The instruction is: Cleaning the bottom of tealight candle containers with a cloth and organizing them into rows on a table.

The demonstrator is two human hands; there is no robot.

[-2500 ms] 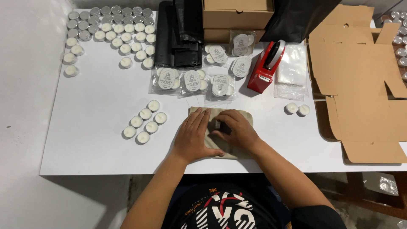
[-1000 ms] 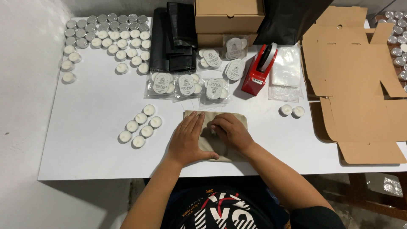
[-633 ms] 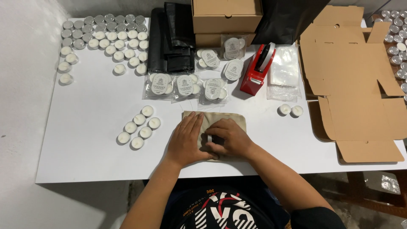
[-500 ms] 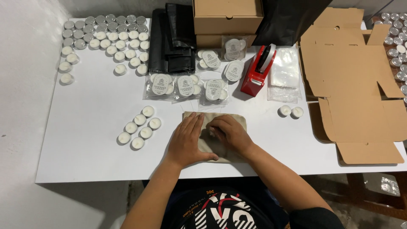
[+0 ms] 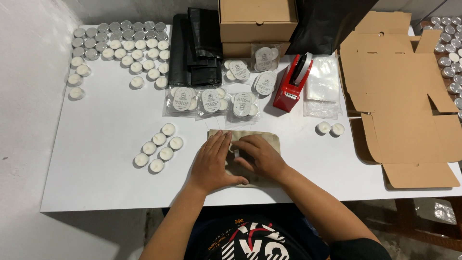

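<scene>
Hands press flat on a small beige pouch (image 5: 267, 139) at the table's (image 5: 96, 159) near edge: the left hand (image 5: 213, 161) lies open-palmed, the right hand (image 5: 260, 156) pinches its middle with curled fingers. Uneven pressure could shift whatever sits inside, or slide the pouch off the near edge.

Head view: looks steeply down from above the person's chest, facing the far wall
Nearness: close over the white table (image 5: 96, 159)
Views: one only
</scene>
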